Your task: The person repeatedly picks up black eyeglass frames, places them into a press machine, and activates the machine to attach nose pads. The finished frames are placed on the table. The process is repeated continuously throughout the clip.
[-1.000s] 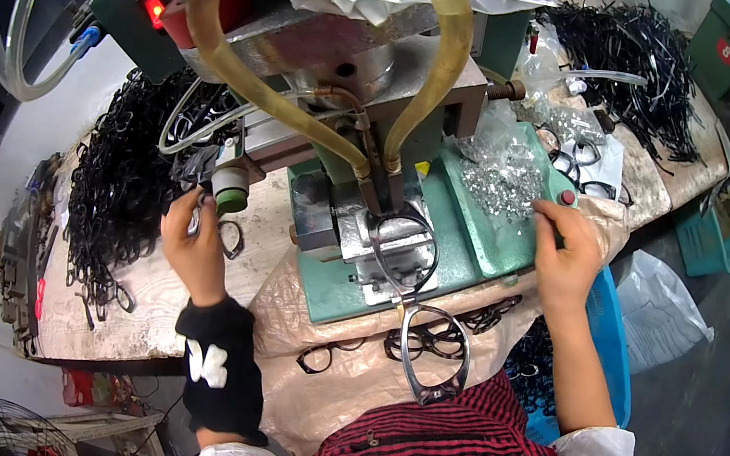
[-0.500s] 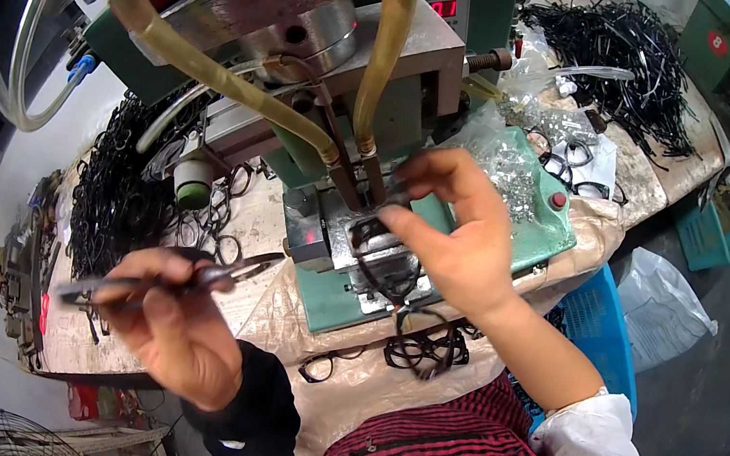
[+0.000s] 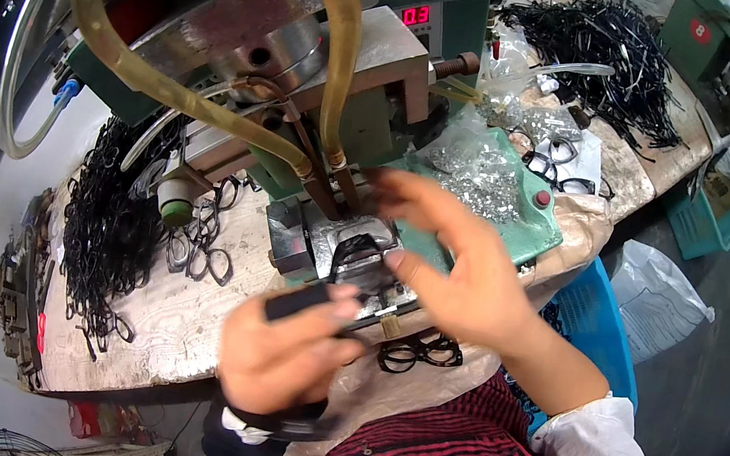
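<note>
My left hand is closed around a blurred, dark hand tool, just in front of the machine's metal fixture. My right hand reaches over the fixture from the right with thumb and fingers apart; its fingertips are smeared by motion. Between the two hands, a black eyeglass frame sits on the fixture, beside my right thumb. Two brown electrode-like bars come down just behind it, with yellowish hoses attached. More black eyeglass frames lie on the table's near edge.
A heap of black frames covers the table's left side. Small metal parts fill a plastic bag on the green machine base. Thin black strips are piled at the back right. A blue basket stands at my right.
My left hand has moved right and inward with the dark tool, up to the fixture. My right hand has come away from the eyeglass frame, its fingers opening. The view has shifted slightly.
</note>
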{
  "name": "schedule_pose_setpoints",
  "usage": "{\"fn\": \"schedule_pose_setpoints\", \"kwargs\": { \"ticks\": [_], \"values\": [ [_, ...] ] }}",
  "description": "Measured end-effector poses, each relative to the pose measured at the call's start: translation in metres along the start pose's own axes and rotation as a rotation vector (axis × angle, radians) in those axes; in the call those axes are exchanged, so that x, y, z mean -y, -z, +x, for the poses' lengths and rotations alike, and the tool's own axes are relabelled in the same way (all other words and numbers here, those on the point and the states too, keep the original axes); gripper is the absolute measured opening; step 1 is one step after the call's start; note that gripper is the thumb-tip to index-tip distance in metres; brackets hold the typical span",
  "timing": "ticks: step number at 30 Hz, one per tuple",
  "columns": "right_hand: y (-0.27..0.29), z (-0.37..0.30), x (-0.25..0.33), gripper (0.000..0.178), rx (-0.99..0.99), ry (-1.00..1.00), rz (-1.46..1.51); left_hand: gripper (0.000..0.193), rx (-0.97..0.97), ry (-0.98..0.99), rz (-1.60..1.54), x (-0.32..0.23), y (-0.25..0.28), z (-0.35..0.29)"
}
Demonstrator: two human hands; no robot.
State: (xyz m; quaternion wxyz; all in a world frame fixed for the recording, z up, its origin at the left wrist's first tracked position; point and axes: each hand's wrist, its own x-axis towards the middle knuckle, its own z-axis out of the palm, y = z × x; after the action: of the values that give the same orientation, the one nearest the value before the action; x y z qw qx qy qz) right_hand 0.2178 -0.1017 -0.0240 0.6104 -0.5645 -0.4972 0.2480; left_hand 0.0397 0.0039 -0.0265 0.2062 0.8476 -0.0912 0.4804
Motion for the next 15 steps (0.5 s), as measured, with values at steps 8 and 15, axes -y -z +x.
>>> {"fn": "schedule_pose_setpoints", "kwargs": {
  "ticks": [8, 15],
  "values": [
    [0.083, -0.017, -0.112, 0.047, -0.622, -0.012, -0.216, 0.030, 0.204, -0.197, 0.220, 0.003, -0.022, 0.005],
    [0.082, -0.048, -0.074, 0.014, -0.219, -0.195, -0.888, 0.027, 0.182, -0.147, 0.207, 0.004, -0.027, -0.003]
  ]
}}
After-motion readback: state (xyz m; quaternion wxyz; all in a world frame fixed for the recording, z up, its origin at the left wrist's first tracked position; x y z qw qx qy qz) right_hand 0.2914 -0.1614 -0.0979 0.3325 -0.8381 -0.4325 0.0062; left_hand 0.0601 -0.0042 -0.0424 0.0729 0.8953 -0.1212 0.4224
